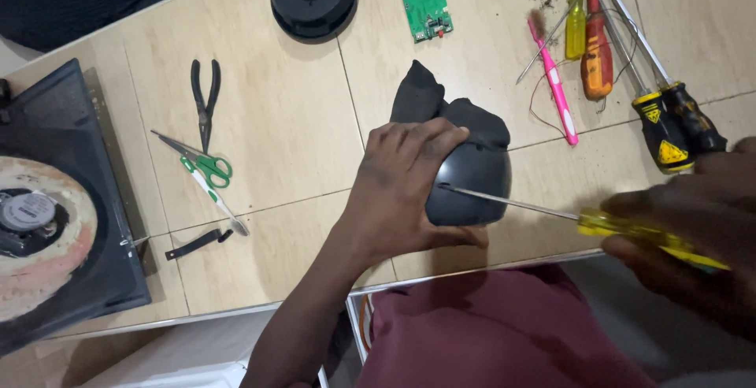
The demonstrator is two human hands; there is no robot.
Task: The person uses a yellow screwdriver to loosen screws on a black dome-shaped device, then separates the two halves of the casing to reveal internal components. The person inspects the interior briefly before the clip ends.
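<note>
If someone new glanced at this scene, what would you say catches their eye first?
At centre, the left hand grips a rounded dark grey casing on the tiled table, while the right hand pushes a yellow-handled screwdriver with its tip against the casing. A row of screwdrivers and a pink toothbrush lies top right; green-handled scissors and pliers lie to the left.

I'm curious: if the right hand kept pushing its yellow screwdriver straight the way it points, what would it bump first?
The right hand aims the yellow screwdriver left, and its tip already seems to touch the dark rounded casing that the left hand holds, so the casing comes first.
</note>
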